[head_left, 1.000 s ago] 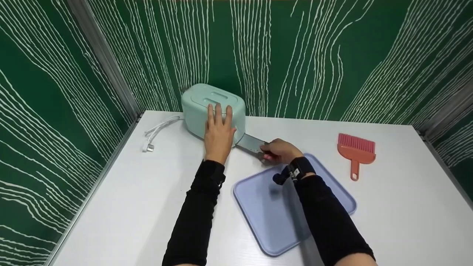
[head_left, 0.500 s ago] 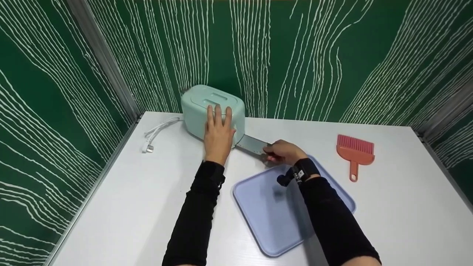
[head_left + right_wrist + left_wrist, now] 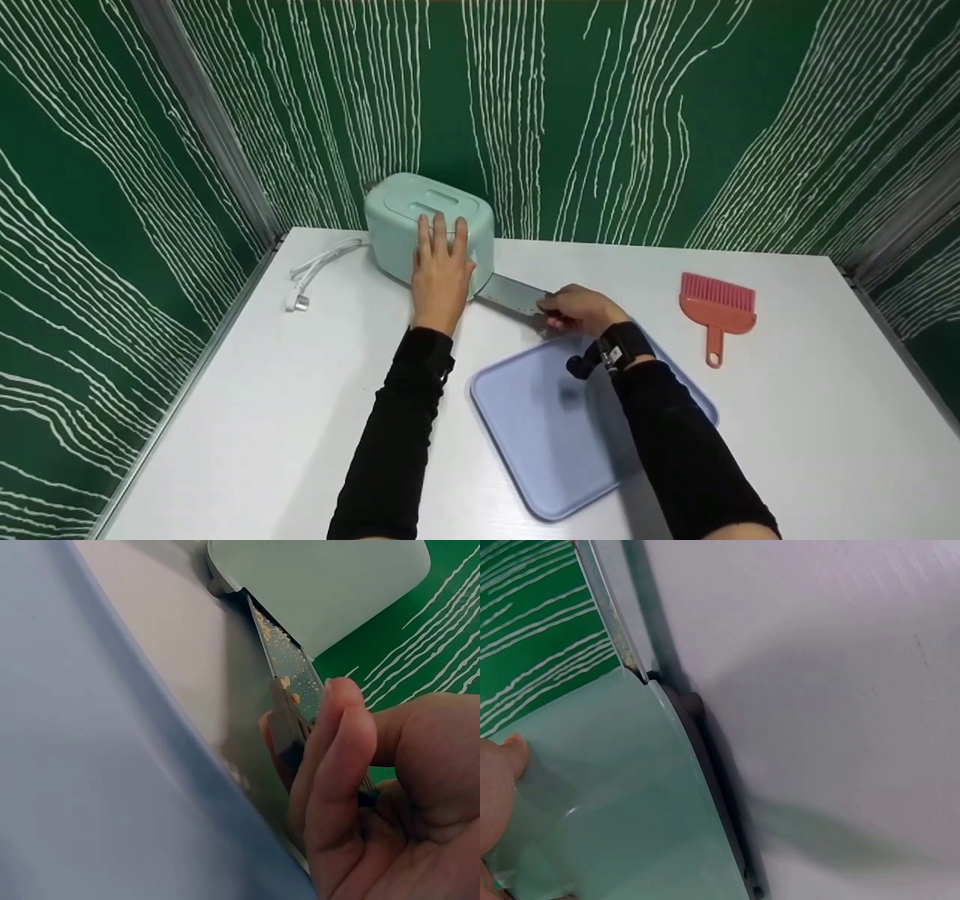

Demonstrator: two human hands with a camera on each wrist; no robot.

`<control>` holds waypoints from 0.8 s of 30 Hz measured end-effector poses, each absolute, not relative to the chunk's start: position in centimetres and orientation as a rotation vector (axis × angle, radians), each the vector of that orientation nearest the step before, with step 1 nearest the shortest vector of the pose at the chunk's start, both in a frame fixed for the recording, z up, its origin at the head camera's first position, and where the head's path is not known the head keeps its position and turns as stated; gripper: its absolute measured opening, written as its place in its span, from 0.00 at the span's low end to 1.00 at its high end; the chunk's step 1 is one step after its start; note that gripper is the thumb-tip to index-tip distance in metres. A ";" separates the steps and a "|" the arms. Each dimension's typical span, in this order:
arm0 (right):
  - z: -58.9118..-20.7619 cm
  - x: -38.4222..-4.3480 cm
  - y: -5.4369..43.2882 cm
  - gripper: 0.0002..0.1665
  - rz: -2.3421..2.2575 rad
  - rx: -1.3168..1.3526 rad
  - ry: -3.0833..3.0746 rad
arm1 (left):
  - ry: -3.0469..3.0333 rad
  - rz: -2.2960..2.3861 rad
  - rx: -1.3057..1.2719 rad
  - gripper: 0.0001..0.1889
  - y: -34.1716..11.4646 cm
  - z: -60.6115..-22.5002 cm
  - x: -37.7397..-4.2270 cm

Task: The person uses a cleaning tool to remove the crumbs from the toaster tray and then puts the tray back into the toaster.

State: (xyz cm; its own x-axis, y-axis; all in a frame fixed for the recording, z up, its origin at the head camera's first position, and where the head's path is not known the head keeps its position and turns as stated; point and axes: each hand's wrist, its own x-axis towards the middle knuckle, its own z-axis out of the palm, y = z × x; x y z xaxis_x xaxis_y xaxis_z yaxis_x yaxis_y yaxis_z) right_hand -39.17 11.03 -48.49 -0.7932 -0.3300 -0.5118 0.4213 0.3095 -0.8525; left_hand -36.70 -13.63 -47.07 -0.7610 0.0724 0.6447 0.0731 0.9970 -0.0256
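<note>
A mint-green toaster (image 3: 397, 244) stands at the back of the white table, its slots covered by a lid. My left hand (image 3: 440, 281) rests on its front side, fingers straight and reaching up to the top edge. From the toaster's right end a metal crumb tray (image 3: 514, 292) sticks partly out. With thumb and fingers, my right hand (image 3: 581, 306) pinches the outer end of this tray. Yellowish crumbs (image 3: 274, 637) lie on the tray in the right wrist view. In the left wrist view the toaster's side (image 3: 630, 780) and dark base show, with the tray's edge beyond.
A light-blue serving tray (image 3: 540, 420) lies under my right forearm. To the right is a small orange hand brush (image 3: 718, 307) with pink bristles. A white power cord with its plug (image 3: 298, 301) lies left of the toaster. Green walls with white lines stand behind.
My right hand has drawn the crumb tray a little farther out, to the right. The left hand stays in place on the toaster.
</note>
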 end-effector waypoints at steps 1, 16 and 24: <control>-48.4 -39.1 11.1 0.10 -1.542 0.079 1.952 | -2.438 -0.001 -0.101 0.37 -13.6 -47.0 -36.7; -48.1 -38.7 12.6 0.10 -1.545 0.078 1.972 | -2.443 -0.025 -0.111 0.38 -13.7 -46.9 -36.6; -48.0 -38.4 13.4 0.10 -1.527 0.045 1.986 | -2.445 -0.026 -0.113 0.38 -13.6 -46.9 -36.6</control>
